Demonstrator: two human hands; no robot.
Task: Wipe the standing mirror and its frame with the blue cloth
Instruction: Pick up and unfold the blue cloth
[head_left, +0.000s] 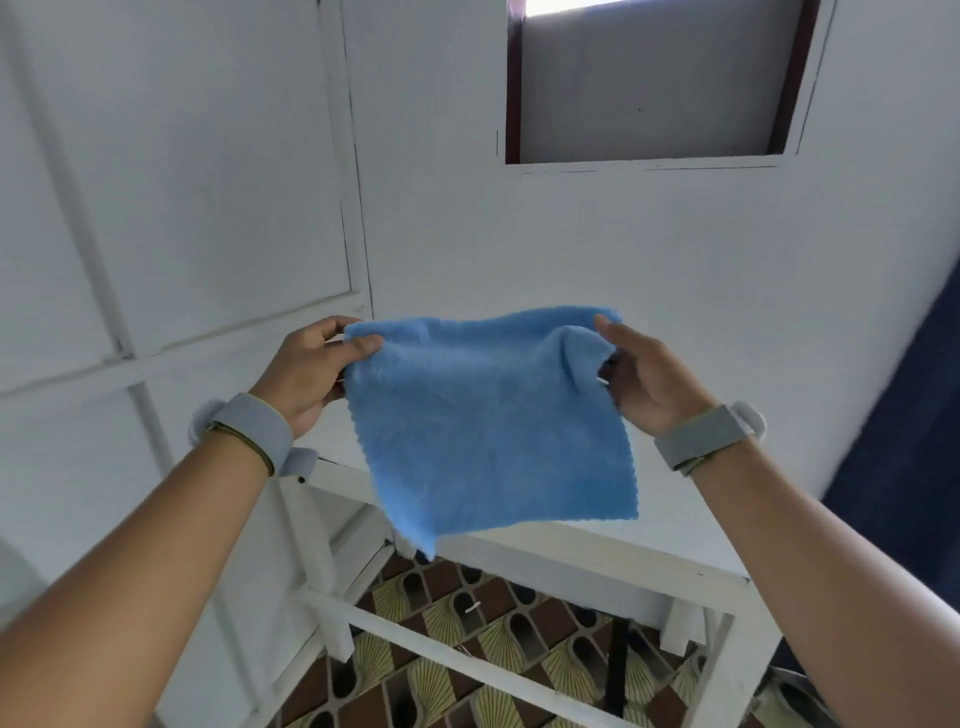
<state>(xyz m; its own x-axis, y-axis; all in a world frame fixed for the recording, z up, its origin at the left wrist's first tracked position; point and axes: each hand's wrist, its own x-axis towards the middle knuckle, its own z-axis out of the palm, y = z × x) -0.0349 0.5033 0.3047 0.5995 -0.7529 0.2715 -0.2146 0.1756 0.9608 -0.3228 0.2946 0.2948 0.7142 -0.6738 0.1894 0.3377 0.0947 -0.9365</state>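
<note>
I hold the blue cloth (488, 415) spread out in the air in front of me, at about chest height. My left hand (311, 369) pinches its upper left corner between thumb and fingers. My right hand (644, 379) grips the bunched upper right corner. The cloth's lower edge hangs free over a white-painted frame (571, 558) below. Brown and yellow patterned tiles show inside that frame; I cannot tell whether this is mirror glass or an open gap. Both wrists wear grey bands.
A white panelled door (182, 182) fills the left side. The white wall ahead has a dark-framed window opening (654, 83) high up. Something dark blue (904, 441) stands at the right edge.
</note>
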